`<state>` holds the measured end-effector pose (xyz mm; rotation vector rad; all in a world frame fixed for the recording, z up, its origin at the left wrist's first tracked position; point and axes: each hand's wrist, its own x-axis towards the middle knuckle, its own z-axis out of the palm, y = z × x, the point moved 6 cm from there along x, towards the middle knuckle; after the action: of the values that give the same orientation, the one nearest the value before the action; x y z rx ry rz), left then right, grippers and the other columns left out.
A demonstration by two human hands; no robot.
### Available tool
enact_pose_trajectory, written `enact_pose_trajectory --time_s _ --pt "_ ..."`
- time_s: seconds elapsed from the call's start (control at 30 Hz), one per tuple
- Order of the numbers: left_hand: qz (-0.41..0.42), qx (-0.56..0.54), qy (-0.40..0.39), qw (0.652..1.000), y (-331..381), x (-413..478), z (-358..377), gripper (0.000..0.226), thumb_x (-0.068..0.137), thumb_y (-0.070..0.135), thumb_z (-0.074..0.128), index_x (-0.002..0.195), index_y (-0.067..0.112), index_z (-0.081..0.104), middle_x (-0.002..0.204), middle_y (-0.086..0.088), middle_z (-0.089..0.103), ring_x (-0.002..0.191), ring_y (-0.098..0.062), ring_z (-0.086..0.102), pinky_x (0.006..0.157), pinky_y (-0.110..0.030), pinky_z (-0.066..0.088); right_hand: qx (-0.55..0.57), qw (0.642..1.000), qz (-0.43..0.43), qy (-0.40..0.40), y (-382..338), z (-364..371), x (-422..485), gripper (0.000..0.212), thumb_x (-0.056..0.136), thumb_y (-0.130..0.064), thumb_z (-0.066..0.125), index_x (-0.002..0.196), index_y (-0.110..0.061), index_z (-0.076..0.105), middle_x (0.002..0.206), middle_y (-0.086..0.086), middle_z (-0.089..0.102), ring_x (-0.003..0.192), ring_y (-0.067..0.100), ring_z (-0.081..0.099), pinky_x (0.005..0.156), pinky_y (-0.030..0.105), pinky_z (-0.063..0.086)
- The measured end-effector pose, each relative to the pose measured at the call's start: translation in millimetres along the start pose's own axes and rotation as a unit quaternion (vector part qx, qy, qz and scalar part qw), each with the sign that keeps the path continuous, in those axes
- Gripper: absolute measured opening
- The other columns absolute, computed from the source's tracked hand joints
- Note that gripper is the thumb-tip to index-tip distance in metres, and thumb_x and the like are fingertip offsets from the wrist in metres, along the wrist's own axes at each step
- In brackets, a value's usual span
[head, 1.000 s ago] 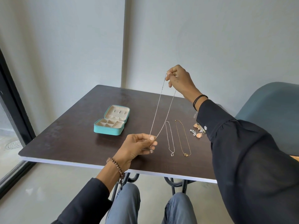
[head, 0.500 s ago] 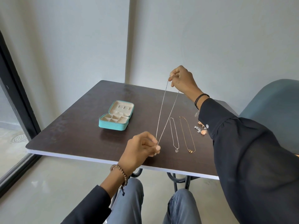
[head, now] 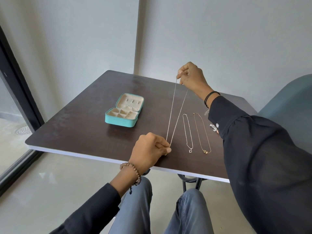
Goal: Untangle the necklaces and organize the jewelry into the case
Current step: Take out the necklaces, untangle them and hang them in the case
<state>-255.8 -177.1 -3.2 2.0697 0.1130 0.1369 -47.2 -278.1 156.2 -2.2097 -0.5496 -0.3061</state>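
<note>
Necklace (head: 171, 112) is held stretched right of the case (head: 124, 121), pinched by left hand (head: 150, 152) and right hand (head: 192, 78). Silver chain (head: 187, 130) and gold chain (head: 200, 130) are laid straight further right. Nothing is packed yet.

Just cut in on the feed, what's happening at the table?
A person is working on one silver chain: the right hand pinches its upper end above the table, the left hand pinches its lower end, and it runs taut between them in two strands. A silver necklace and a gold necklace lie straightened side by side to the right. The teal case sits open on the left, its compartments apparently empty.
</note>
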Motion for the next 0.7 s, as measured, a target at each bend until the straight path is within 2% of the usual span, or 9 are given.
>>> enact_pose_trajectory --time_s 0.1,0.17,0.23,0.3,0.37,0.43,0.53,0.6,0.7 --pt "0.004 0.021 -0.01 1.0 1.3 2.8 1.3 0.015 0.079 0.033 0.084 0.09 0.025 0.081 0.076 0.01 0.077 0.076 0.001 0.07 0.081 -0.029 0.059 -0.002 1.0 -0.003 -0.008 4.9 7.5 3.0 0.015 0.094 -0.003 0.044 0.099 -0.011 0.055 0.101 0.008 0.071 0.068 0.008 0.062 0.051 0.004 0.041" --pt "0.033 0.104 0.0 0.994 7.9 1.7 -1.2 0.014 0.081 0.043 0.08 0.091 0.033 0.081 0.079 0.015 0.072 0.08 0.0 0.062 0.074 -0.025 0.053 -0.009 1.0 -0.004 -0.014 8.8 12.6 4.0 0.013 0.095 -0.005 0.045 0.099 -0.012 0.055 0.102 0.008 0.071 0.067 0.009 0.063 0.053 0.006 0.044" --pt "0.079 0.202 0.01 0.976 15.3 -1.5 -2.9 0.016 0.085 0.051 0.073 0.094 0.039 0.08 0.093 0.017 0.064 0.093 -0.002 0.048 0.069 -0.028 0.048 -0.017 1.0 -0.005 -0.019 13.9 17.7 4.6 0.012 0.095 -0.006 0.046 0.098 -0.013 0.055 0.103 0.009 0.071 0.069 0.01 0.064 0.054 0.008 0.044" --pt "0.15 0.256 0.021 0.955 19.3 -4.4 -1.9 0.02 0.088 0.054 0.067 0.097 0.04 0.079 0.113 0.019 0.059 0.109 -0.002 0.042 0.071 -0.029 0.05 -0.023 1.0 -0.001 -0.02 20.5 22.6 5.7 0.012 0.094 -0.005 0.047 0.098 -0.013 0.056 0.102 0.009 0.071 0.069 0.01 0.064 0.054 0.009 0.043" --pt "0.256 0.278 0.045 0.925 21.0 -8.9 0.4 0.024 0.093 0.05 0.062 0.093 0.036 0.081 0.13 0.018 0.058 0.126 -0.005 0.043 0.079 -0.029 0.052 -0.032 0.999 0.01 -0.017 29.6 28.6 7.5 0.012 0.094 -0.006 0.05 0.098 -0.012 0.059 0.101 0.008 0.072 0.071 0.01 0.065 0.058 0.01 0.045" --pt "0.329 0.284 0.035 0.9 17.9 -14.3 5.9 0.029 0.097 0.042 0.057 0.091 0.029 0.082 0.127 0.013 0.065 0.134 -0.009 0.048 0.088 -0.031 0.051 -0.05 0.998 0.02 -0.015 39.2 35.5 9.7 0.015 0.093 -0.005 0.053 0.1 -0.009 0.066 0.1 0.007 0.073 0.079 0.014 0.066 0.062 0.015 0.046" --pt "0.367 0.268 0.002 0.891 11.6 -20.3 9.6 0.028 0.099 0.033 0.056 0.099 0.019 0.08 0.109 0.008 0.073 0.125 -0.011 0.06 0.099 -0.036 0.05 -0.104 0.994 0.012 -0.03 48.8 48.7 12.1 0.022 0.094 0.0 0.053 0.101 0.0 0.073 0.092 0.003 0.07 0.089 0.015 0.062 0.07 0.02 0.046" --pt "0.378 0.267 0.0 0.886 10.8 -22.0 7.9 0.026 0.098 0.03 0.058 0.104 0.016 0.079 0.108 0.006 0.074 0.112 -0.012 0.066 0.104 -0.034 0.047 -0.133 0.99 0.001 -0.037 52.4 57.3 13.5 0.023 0.093 0.004 0.052 0.098 0.003 0.074 0.087 -0.001 0.065 0.089 0.014 0.059 0.073 0.022 0.046" --pt "0.38 0.263 -0.005 0.887 12.7 -22.6 4.8 0.026 0.098 0.032 0.059 0.107 0.017 0.078 0.106 0.006 0.072 0.099 -0.014 0.069 0.098 -0.032 0.049 -0.165 0.985 -0.008 -0.051 60.7 71.9 13.6 0.023 0.091 0.008 0.051 0.095 0.004 0.073 0.076 -0.008 0.057 0.086 0.015 0.056 0.079 0.029 0.053"
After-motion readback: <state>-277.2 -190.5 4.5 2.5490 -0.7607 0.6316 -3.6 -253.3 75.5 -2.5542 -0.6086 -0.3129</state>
